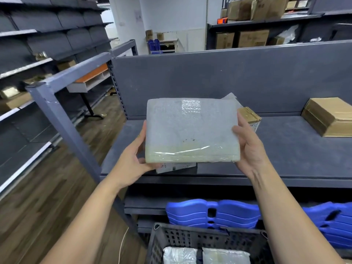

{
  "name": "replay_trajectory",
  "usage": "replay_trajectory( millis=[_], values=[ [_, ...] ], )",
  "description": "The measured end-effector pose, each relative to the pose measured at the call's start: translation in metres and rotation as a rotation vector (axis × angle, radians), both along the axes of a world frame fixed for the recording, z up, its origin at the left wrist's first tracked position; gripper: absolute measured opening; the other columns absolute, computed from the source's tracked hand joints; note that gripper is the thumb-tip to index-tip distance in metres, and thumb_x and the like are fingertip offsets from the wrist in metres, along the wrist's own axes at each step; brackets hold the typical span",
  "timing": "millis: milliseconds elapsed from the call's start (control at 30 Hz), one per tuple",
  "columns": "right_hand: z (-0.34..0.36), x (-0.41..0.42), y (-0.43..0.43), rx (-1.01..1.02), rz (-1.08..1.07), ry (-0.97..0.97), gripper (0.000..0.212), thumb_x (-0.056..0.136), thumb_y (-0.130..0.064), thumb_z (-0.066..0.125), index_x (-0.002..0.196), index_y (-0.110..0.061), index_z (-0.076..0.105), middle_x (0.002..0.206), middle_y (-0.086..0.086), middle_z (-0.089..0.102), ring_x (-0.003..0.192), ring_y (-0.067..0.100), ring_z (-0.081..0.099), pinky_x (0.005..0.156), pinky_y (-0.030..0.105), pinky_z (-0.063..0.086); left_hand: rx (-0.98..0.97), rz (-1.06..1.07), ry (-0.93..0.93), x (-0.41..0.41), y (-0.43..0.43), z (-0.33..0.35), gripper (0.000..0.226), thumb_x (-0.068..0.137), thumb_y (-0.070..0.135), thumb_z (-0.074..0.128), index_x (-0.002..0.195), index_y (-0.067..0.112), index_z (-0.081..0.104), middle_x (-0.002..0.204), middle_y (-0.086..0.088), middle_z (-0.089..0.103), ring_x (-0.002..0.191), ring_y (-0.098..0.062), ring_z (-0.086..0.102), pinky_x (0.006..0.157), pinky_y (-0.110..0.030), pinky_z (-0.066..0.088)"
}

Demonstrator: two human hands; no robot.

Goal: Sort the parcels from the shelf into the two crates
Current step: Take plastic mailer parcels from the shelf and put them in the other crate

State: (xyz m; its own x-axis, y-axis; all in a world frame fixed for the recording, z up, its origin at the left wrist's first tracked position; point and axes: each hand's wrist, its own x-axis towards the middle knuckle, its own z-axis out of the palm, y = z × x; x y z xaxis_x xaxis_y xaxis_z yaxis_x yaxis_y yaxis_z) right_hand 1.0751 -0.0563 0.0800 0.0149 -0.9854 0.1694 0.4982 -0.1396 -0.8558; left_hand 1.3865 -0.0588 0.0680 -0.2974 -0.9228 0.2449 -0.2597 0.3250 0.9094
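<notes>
Holding parcel [191, 130], left hand [133, 161] and right hand [249, 147]; label [176, 166] illegible

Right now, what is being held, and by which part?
A flat bubble-wrapped parcel, held in both hands: the left hand grips its left edge, the right hand its right edge.

two stacks of blue plastic panels [213, 212] sit low in the foreground, one at the middle and a second stack [335, 225] at the right edge. a wood-plank floor [47, 197] runs along the left, with a thin white cable [122, 242] lying on it. further back on the left stands a small table [89, 80] with an orange top and white compartments. dark racking [38, 35] lines the left side. at the back, another rack [266, 21] carries brown cardboard boxes [253, 38] and a small orange item [222, 20]. a blue bin [154, 45] stands near the white wall [171, 16].
</notes>
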Motion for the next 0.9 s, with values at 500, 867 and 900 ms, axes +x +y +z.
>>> replay_trajectory(
  millis=[500, 867, 900],
  values=[
    [-0.031, 0.012, 0.014, -0.139, -0.085, 0.864, 0.097, 0.076, -0.012, 0.09, 0.155, -0.034, 0.039, 0.128, -0.019, 0.068, 0.117, 0.001, 0.065, 0.1, 0.036, 0.057, 0.245, 0.078, 0.474, 0.002, -0.008, 0.056, 0.092, 0.067, 0.059, 0.088, 0.141, 0.014, 0.057, 0.134, -0.011, 0.07, 0.123, -0.028, 0.067, 0.095, -0.045, 0.058],
    [-0.042, 0.01, 0.005, -0.668, -0.49, 1.238, 0.14, 0.065, -0.059, 0.091, 0.162, 0.0, 0.009, 0.169, 0.011, 0.022, 0.157, 0.025, 0.023, 0.122, 0.057, 0.03, 0.346, 0.186, 0.491, 0.003, -0.01, 0.064, 0.045, 0.096, 0.053, 0.057, 0.124, 0.02, 0.069, 0.124, -0.007, 0.075, 0.124, -0.028, 0.066, 0.094, -0.043, 0.053],
    [-0.044, 0.012, 0.006, -0.644, -0.484, 1.215, 0.141, 0.065, -0.06, 0.089, 0.162, -0.002, 0.005, 0.168, 0.01, 0.023, 0.157, 0.022, 0.023, 0.122, 0.05, 0.032, 0.334, 0.202, 0.514, 0.002, -0.012, 0.063, 0.052, 0.098, 0.058, 0.048, 0.127, 0.02, 0.069, 0.127, -0.007, 0.074, 0.126, -0.028, 0.064, 0.095, -0.044, 0.052]
  ],
)
